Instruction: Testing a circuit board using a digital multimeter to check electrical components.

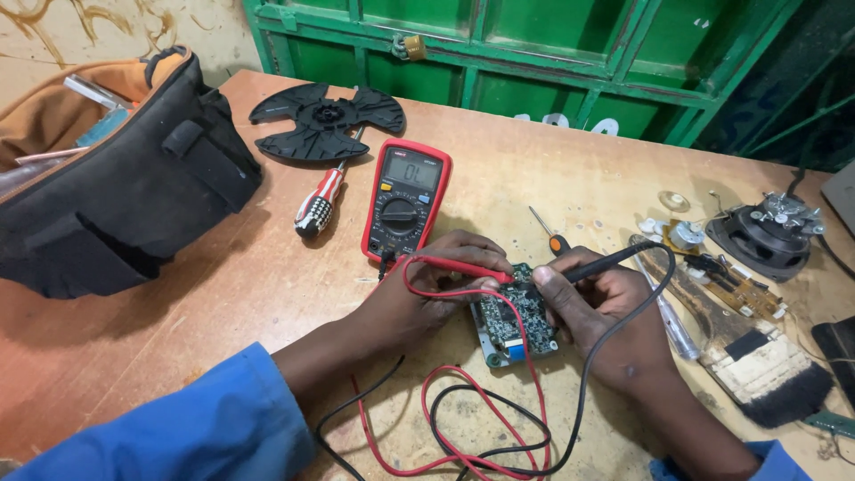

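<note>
A small green circuit board point(517, 322) lies on the wooden table point(552, 178) between my hands. My left hand point(427, 294) holds a red probe point(463, 267) with its tip on the board's upper edge. My right hand point(597, 312) holds a black probe point(606, 260), its tip also pressed to the board. Red and black leads point(481, 428) loop over the near table and run to a red-cased multimeter point(405, 200) just behind my left hand, its screen lit.
A black and orange tool bag point(116, 169) fills the left. Behind the meter lie a black fan blade point(325, 120) and a red-striped screwdriver point(319, 203). A paintbrush point(757, 365), a small motor point(773, 224), loose parts and a thin screwdriver point(548, 233) are at right. A green metal door point(534, 53) stands behind.
</note>
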